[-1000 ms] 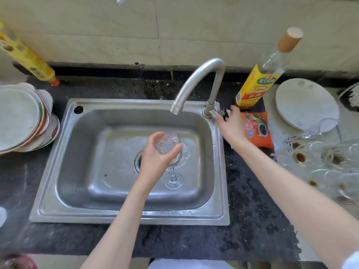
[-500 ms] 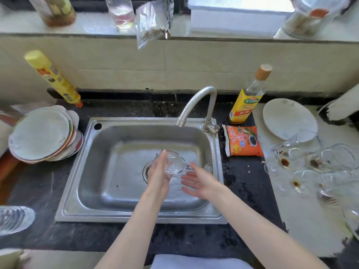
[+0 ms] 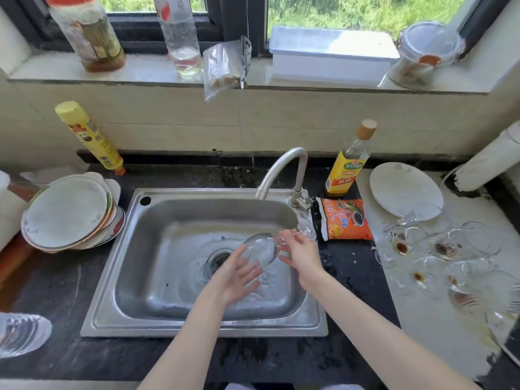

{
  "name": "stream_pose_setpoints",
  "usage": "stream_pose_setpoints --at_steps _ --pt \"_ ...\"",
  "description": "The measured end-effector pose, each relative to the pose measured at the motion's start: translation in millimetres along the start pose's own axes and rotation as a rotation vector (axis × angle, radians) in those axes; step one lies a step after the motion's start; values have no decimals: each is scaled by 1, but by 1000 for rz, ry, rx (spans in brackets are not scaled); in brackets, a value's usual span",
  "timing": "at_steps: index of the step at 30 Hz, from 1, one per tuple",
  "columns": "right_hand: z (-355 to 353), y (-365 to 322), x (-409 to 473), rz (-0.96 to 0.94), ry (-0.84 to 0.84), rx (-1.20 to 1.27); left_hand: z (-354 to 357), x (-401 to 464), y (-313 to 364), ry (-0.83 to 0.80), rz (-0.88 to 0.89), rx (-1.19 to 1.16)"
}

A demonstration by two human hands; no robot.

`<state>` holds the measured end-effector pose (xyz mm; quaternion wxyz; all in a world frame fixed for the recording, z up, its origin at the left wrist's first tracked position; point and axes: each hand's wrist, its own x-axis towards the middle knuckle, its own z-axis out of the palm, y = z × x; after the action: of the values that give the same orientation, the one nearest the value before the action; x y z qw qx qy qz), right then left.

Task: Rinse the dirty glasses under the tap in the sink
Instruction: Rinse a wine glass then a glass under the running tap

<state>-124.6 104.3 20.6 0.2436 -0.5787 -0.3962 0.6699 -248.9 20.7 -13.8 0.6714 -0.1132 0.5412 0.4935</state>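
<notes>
**Op A:** Where's the glass from your end?

**Op B:** I've got a wine glass [image 3: 260, 249] lying nearly on its side over the sink [image 3: 146, 277], just above the drain [image 3: 218, 260], at about five o'clock from the tap [image 3: 281, 170]. Its mouth faces eight o'clock and its foot points to two o'clock, toward the sink's right rim.

**Op A:** Who has it?

**Op B:** My right hand [image 3: 302, 256] pinches it at the stem end, where the bowl narrows. My left hand [image 3: 235, 277] is spread wide with straight fingers, touching or just under the bowl; I can't tell which.

**Op A:** How will it handle?

**Op B:** Light, rigid, thin-walled, and I'd judge it slick because it's wet. The steel basin is hard, so a slip could chip the rim. I'd hold it where stem meets bowl and cradle the bowl rather than squeeze it.

**Op A:** More to do?

**Op B:** Plenty: stained dirty glasses [image 3: 439, 254] sit on the counter at three o'clock from the sink.
</notes>
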Motion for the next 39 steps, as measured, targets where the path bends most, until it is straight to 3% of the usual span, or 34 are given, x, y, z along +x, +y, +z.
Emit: stream_pose_setpoints --at_steps 3,6,10,13,16,21,26,30,33,39 --pt "-4 3 -1 -182 -6 -246 2 1 -4 44 6 231" --pt "-10 5 -5 -308 -35 -498 3 -2 -6 152 113 651" --pt "-28 0 -4 -460 -62 -861 -13 4 6 207 431 1466" --pt "-42 -12 -5 -664 -14 -877 -10 -7 25 260 716 1747" --pt "-48 -21 -6 -854 100 -775 -1 -25 32 269 1095 1743" --pt "-56 -15 -6 -689 46 -865 7 -34 19 240 1112 1894" --pt "-64 -19 -36 -912 184 -619 28 -54 28 223 1368 1721" --pt "-74 -16 -44 -876 170 -686 31 -56 23 155 1148 1874" --pt "-97 -7 -60 -776 262 -696 38 -59 15 116 1044 2010" --pt "-156 15 -139 -615 554 -535 81 -78 -16 -264 1136 2151"
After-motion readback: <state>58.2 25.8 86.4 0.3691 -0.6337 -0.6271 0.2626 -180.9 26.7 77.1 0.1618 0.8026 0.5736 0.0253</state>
